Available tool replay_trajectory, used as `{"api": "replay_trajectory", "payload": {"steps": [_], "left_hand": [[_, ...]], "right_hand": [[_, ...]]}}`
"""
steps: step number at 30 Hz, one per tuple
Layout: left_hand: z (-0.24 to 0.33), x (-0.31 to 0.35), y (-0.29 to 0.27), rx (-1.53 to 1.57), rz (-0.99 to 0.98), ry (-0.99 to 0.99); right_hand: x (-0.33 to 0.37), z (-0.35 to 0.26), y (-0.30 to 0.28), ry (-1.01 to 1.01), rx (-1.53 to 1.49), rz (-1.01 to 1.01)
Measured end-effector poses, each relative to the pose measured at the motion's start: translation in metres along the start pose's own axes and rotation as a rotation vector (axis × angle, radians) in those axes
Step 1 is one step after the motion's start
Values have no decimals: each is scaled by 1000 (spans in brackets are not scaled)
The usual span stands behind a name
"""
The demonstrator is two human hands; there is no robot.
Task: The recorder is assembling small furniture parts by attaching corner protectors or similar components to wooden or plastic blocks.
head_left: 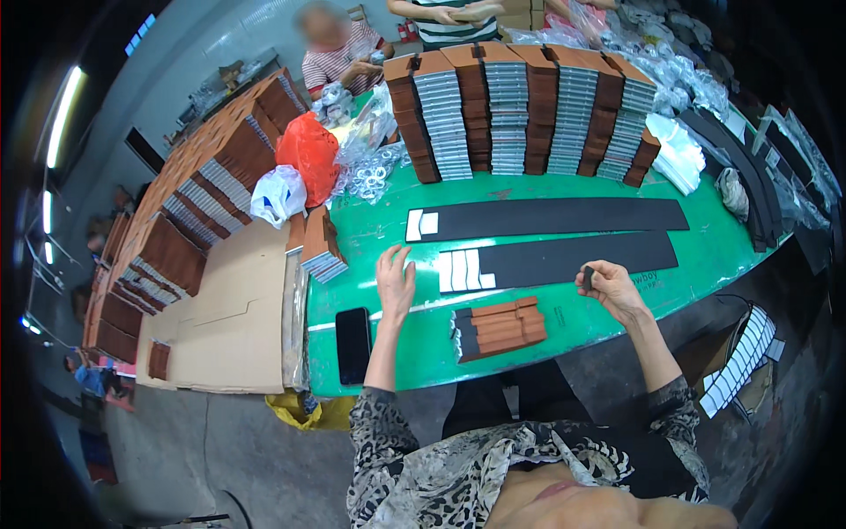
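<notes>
Right hand (617, 289) pinches a small dark piece (588, 278) upright; left hand (397, 280) rests open on the green desk (529, 339) beside long black strips (564, 260) lying left-to-right.

Single view only, from your head, left of the pair; it faces down and forward over the green table (564, 339); fisheye, edges bowed; your forearms enter from the lower edge; table near, co-workers at the far end small
</notes>
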State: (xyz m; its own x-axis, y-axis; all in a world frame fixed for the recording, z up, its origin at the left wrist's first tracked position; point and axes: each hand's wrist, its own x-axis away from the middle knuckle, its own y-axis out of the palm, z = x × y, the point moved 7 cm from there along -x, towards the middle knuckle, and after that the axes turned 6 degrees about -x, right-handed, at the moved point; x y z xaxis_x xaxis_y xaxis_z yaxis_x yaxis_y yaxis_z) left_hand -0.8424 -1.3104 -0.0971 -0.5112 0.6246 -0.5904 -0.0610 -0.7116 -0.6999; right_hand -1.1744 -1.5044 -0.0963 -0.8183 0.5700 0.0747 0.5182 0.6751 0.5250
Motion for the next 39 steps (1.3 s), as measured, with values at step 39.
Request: {"api": "replay_trajectory", "payload": {"steps": [39], "left_hand": [[195,107,34,-220,-332,163]], "right_hand": [[-14,36,42,-218,817,-42]]}}
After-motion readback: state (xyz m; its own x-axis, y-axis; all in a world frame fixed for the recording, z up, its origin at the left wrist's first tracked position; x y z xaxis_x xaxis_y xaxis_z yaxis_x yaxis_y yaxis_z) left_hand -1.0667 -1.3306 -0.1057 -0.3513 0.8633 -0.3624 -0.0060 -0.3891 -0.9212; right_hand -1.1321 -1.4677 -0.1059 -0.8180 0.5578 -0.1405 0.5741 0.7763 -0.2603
